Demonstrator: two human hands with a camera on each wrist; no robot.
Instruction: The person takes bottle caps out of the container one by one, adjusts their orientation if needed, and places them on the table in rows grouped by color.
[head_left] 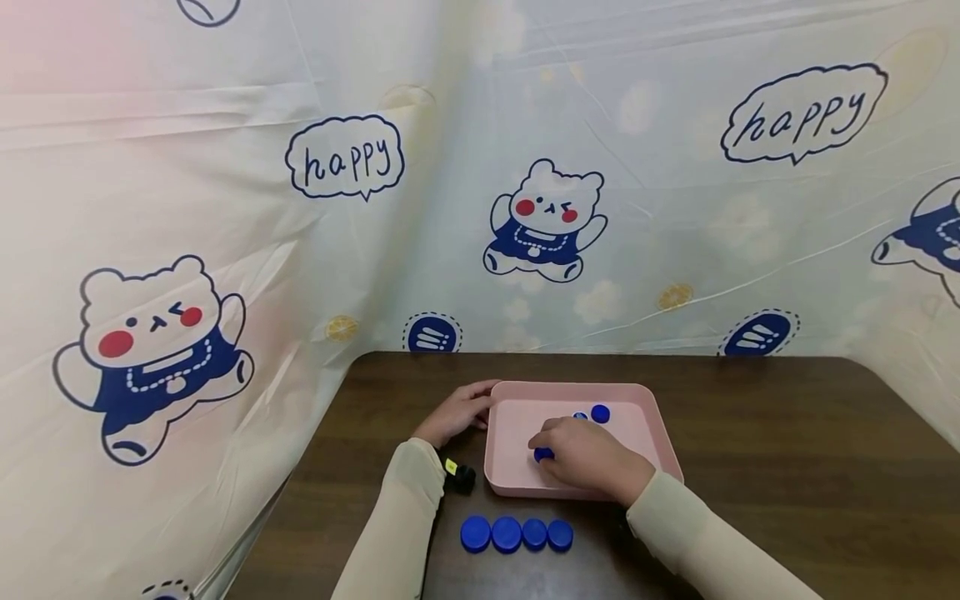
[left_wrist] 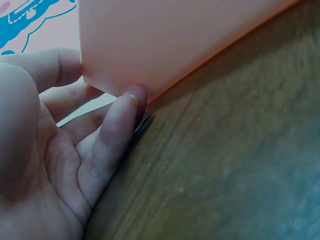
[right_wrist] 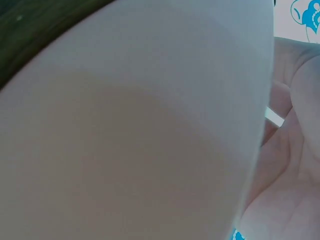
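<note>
1. Left hand [head_left: 455, 414]: fingers bent round far-left corner of pink, rounded rectangular plastic tray [head_left: 517, 421], touching it.
2. Row of four round blue plastic caps [head_left: 507, 534]: on brown wooden worktop [head_left: 780, 450], outside tray's near edge.
3. Dark-blue round cap [head_left: 542, 454]: left of tray's centre, between right hand's [head_left: 587, 454] finger and thumb; pinched, apparently. Raised or resting: cannot tell.
4. Two round blue pieces [head_left: 600, 413]: near tray's far edge, beyond right hand.
5. Judged step: grasping a cap; next move calls for secure pinch, steady tray.
</note>
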